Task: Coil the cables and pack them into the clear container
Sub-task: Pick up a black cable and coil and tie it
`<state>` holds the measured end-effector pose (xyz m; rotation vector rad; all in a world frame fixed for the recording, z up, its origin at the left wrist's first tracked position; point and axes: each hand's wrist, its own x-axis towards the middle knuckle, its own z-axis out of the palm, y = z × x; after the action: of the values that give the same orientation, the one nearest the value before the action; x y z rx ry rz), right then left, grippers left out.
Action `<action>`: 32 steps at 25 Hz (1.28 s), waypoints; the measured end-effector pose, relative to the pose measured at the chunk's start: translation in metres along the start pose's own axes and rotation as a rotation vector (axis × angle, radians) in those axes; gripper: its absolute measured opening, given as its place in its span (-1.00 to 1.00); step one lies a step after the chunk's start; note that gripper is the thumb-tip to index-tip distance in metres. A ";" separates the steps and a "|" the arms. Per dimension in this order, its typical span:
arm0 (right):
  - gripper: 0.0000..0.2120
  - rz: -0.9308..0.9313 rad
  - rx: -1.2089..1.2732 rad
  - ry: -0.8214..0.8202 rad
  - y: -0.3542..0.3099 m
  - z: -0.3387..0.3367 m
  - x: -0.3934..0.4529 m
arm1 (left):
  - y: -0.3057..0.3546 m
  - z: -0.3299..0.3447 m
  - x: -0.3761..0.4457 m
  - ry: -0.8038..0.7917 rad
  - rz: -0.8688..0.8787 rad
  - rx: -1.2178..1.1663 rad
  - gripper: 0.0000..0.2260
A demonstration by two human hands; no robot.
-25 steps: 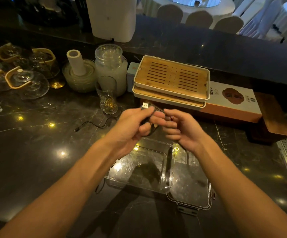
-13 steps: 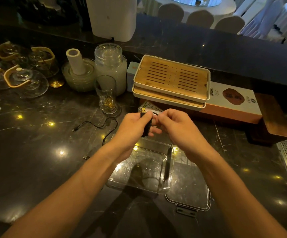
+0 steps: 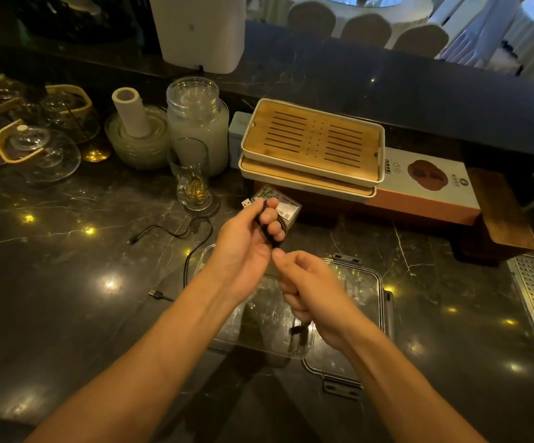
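1. Lid (image 3: 368, 318) with grey latches lay flat on the dark marble counter (image 3: 67, 314), nearest the camera, right of and partly under the clear container (image 3: 259, 318).
2. Clear container sat open on the counter beneath both forearms; contents hard to make out through glare.
3. Right hand (image 3: 310, 292) was fisted above the container, fingers curled round a black cable end; a dark bit (image 3: 299, 330) stuck out below the fist.
4. Left hand (image 3: 249, 241) was raised just beyond, fingers curled round the coiled black cable (image 3: 267, 233), loops wrapped over the fingers, silver USB plug (image 3: 245, 203) poking out at top left.
5. Thumb tip of right hand was almost touching the left hand's heel; exact contact unclear.
6. Second black cable (image 3: 179, 233) lay loose on the counter left of the container, one plug (image 3: 157, 294) near the left forearm, other end (image 3: 133, 240) farther left.
7. Small wrapped box (image 3: 286, 207) sat behind the left hand.
8. Glass cup (image 3: 193, 177) stood farther back, left of the box.
9. Stacked bamboo tea trays (image 3: 313, 143) rested on a long orange-and-white box (image 3: 425, 190).
10. Glass jar (image 3: 198, 119), stacked saucers with a paper roll (image 3: 131, 111), and glass teapots (image 3: 35, 148) lined the far left.
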<state>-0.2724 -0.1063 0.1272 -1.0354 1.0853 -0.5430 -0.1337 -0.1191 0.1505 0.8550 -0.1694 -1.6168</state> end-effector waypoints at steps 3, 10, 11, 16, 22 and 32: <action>-0.76 -0.046 0.185 -0.112 0.002 -0.009 0.003 | 0.002 0.002 -0.001 -0.052 -0.031 -0.086 -0.78; -0.77 -0.285 0.137 -0.056 0.001 -0.005 0.003 | -0.004 -0.002 0.000 -0.185 -0.082 -0.108 -0.78; -0.75 -0.285 0.148 -0.013 0.002 -0.003 0.003 | -0.004 -0.001 0.000 -0.178 -0.069 -0.074 -0.78; -0.83 -0.250 0.015 0.183 -0.001 -0.005 0.007 | -0.012 0.000 -0.002 -0.056 -0.003 0.087 -0.75; -0.80 -0.201 -0.131 0.202 -0.001 -0.008 0.009 | -0.011 0.005 -0.005 0.033 -0.016 0.182 -0.77; -0.82 -0.261 -0.382 0.164 -0.001 -0.003 0.009 | -0.021 0.003 -0.006 0.211 0.102 0.296 -0.68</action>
<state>-0.2712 -0.1151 0.1241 -1.5010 1.2351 -0.6528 -0.1520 -0.1091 0.1437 1.2180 -0.3030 -1.4151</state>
